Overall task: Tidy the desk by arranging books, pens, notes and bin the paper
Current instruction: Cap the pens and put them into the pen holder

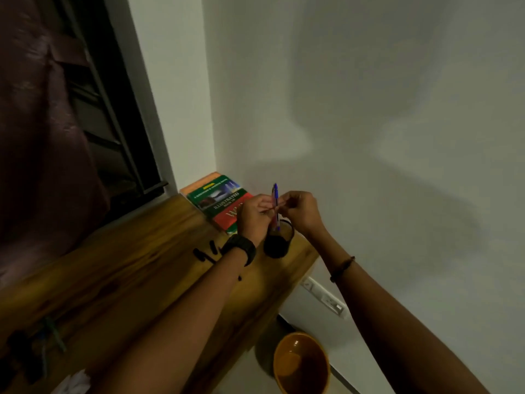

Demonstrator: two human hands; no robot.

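Desk point(119, 268) of brown wood is seen from 8 o'clock to the centre, with an orange bin point(301, 362) stood on the floor at 6 o'clock of the hands and a stack of books point(218, 203) laid flat in the far corner at 10 o'clock of them. A blue pen point(275, 194) is held upright between the left hand point(254, 220) and the right hand point(298, 213), the fingers of both curled and pinched together on its barrel. Its lower end is lowered into the mouth of a black pen holder point(277, 245) just beneath, and small black pens point(204, 253) are left lying at 8 o'clock of the holder.
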